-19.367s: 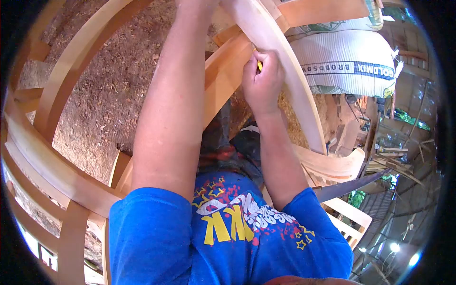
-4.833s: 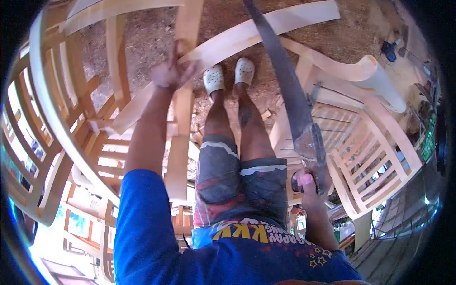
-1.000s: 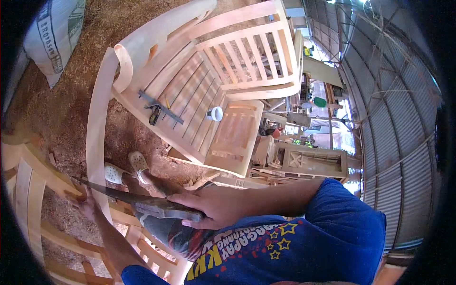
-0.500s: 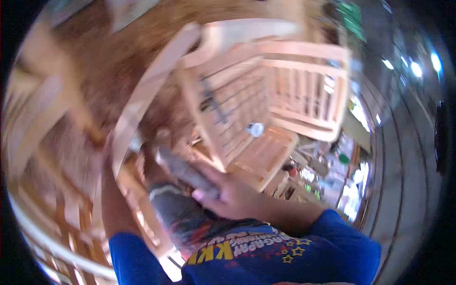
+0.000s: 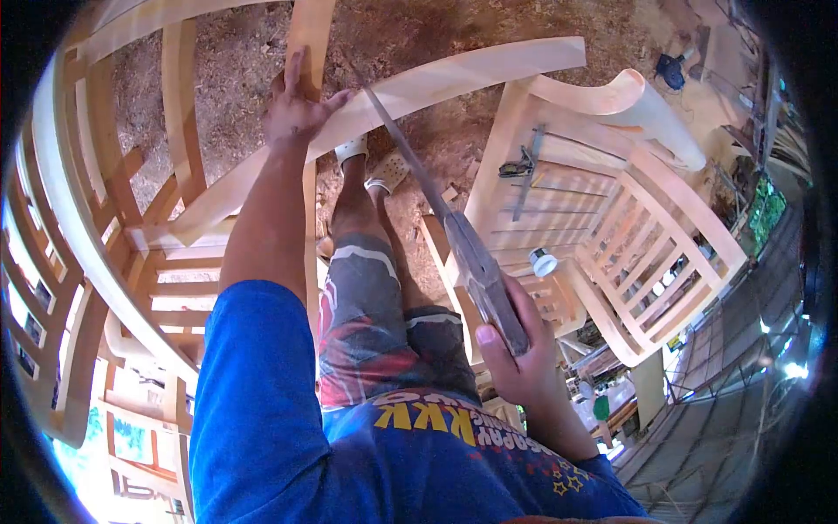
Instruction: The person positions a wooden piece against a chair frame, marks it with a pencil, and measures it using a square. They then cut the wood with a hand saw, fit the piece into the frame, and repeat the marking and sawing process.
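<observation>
My left hand (image 5: pixel 297 109) lies over a long curved wooden board (image 5: pixel 454 79), thumb along it and fingers reaching onto a straight plank (image 5: pixel 312 39) that crosses it. In my right hand (image 5: pixel 524 349) is a handsaw (image 5: pixel 480 271), gripped by its worn greyish wooden handle. Its long thin blade (image 5: pixel 406 148), seen nearly edge-on, points up and away, and overlaps the curved board to the right of my left hand. The board's lower left end comes down by a slatted wooden frame (image 5: pixel 188 262).
At right stands a slatted wooden chair (image 5: pixel 698 236) with a clamp-like tool (image 5: pixel 521 164) and a white cup-like item (image 5: pixel 542 261) on it. Slatted furniture (image 5: pixel 70 192) curves along my left. Shavings cover the ground (image 5: pixel 236 105) around my feet. A dark object (image 5: pixel 670 72) lies farther off.
My view has swung and steadied. The curved board now lies flatter across the view, my left hand appears farther forward, and the saw's blade now reaches to the board.
</observation>
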{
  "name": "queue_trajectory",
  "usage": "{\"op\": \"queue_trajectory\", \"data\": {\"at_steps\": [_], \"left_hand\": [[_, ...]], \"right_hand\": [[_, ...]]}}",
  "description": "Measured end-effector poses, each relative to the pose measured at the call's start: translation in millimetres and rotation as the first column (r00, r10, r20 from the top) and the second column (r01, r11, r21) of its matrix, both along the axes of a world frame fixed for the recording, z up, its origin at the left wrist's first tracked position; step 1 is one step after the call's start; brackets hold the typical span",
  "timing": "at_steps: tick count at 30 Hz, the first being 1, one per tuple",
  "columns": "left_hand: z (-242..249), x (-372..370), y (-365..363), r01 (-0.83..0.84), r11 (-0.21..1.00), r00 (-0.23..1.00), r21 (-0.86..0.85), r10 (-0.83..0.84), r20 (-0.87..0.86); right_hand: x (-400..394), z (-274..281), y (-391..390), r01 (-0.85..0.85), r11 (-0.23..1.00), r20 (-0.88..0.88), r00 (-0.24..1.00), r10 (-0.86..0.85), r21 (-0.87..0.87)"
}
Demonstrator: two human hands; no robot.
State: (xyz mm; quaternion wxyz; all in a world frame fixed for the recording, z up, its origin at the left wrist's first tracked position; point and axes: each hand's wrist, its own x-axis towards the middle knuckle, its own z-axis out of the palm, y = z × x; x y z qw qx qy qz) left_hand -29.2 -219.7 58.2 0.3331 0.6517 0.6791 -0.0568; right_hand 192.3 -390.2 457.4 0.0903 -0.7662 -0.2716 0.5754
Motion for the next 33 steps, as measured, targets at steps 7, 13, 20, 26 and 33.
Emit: {"op": "queue_trajectory", "data": {"at_steps": [7, 13, 20, 26, 33], "left_hand": [[2, 0, 0, -0.005, 1.000, 0.999, -0.013, 0.005, -0.043], [-15, -4, -4, 0.023, 0.998, 0.999, 0.064, -0.021, -0.030], [-14, -6, -5, 0.026, 0.995, 1.000, 0.101, -0.026, -0.002], [7, -3, 3, 0.011, 1.000, 1.000, -0.013, -0.011, -0.005], [-4, -3, -2, -0.012, 0.999, 1.000, -0.034, 0.011, -0.010]], "right_hand": [[5, 24, -12, -0.075, 0.996, -0.030, 0.997, 0.074, -0.048], [-9, -11, 15, -0.055, 0.996, -0.011, 0.998, 0.055, -0.065], [-10, 24, -2, -0.102, 0.993, 0.028, 0.995, 0.100, 0.064], [-27, -16, 38, 0.013, 0.997, -0.001, 1.000, -0.013, -0.076], [-23, 36, 11, -0.151, 0.988, 0.101, 0.984, 0.148, 0.029]]}}
